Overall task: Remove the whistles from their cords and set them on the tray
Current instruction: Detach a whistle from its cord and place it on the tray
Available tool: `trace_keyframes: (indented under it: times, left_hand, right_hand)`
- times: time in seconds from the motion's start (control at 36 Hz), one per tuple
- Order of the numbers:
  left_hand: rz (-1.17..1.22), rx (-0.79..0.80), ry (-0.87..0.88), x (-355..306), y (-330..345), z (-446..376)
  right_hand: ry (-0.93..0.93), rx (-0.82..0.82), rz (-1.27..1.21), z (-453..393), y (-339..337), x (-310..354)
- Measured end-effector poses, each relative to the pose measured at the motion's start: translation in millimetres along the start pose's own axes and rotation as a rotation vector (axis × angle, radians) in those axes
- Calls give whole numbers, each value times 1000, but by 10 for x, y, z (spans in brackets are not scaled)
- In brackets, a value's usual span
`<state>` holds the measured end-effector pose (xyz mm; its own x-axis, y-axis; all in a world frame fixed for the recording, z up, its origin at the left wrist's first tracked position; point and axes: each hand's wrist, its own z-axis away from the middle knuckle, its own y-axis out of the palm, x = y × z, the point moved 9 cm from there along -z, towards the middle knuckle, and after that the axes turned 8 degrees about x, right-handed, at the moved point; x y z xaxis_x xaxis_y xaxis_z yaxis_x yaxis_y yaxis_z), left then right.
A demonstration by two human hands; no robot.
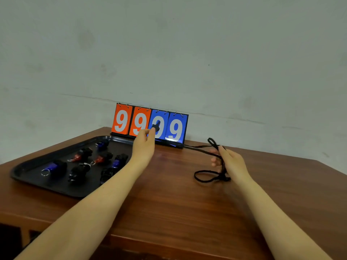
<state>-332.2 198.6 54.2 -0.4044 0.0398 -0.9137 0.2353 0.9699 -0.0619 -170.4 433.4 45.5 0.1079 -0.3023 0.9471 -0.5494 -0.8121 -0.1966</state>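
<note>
My left hand pinches a black whistle between thumb and fingertips, raised above the table in front of the scoreboard. My right hand holds a black cord; one loop lies on the table and another sticks up above the fingers. A black tray at the left carries several whistles in black, red and blue, some with metal rings.
A flip scoreboard reading 9999, two orange and two blue cards, stands at the table's far edge against the pale wall. The wooden table runs under both forearms; its near edge is at the bottom left.
</note>
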Motion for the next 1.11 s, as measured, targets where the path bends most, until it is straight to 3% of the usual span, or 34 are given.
trace_keyframes:
  times: [0.14,0.28,0.42,0.53,0.61,0.72,0.83,0.94,1.03,1.11]
  left_hand:
    - [142,-51,-72,101,-77,-14]
    - [260,-50,-115,158,-73,-35]
    - [302,32,-135,112,15,-15]
    - [407,229,-101,-93,250,95]
    - [603,385,-75,-279,396,197]
    - [786,547,-71,-447,510,309]
    - [832,576,-87,-459,538,310]
    - [669,360,-146,-230,384,157]
    - [415,165,-189,-2,170,43]
    - [30,49,-70,5,9,-12]
  right_hand:
    - [143,-44,-213,-25,-56,-158]
    - [87,-89,-303,-49,-166,-196]
    - [-31,-81,82,-24,-101,-29]
    - [-197,121,447,102,395,130]
    - [-253,256,585,218,733,100]
    - [-163,384,427,241,1034,21]
    - [-177,508,287,212,1104,32]
    - [-113,515,-262,171,959,84]
    - [-114,378,-634,98,670,225]
    - [-128,212,-817,46,277,318]
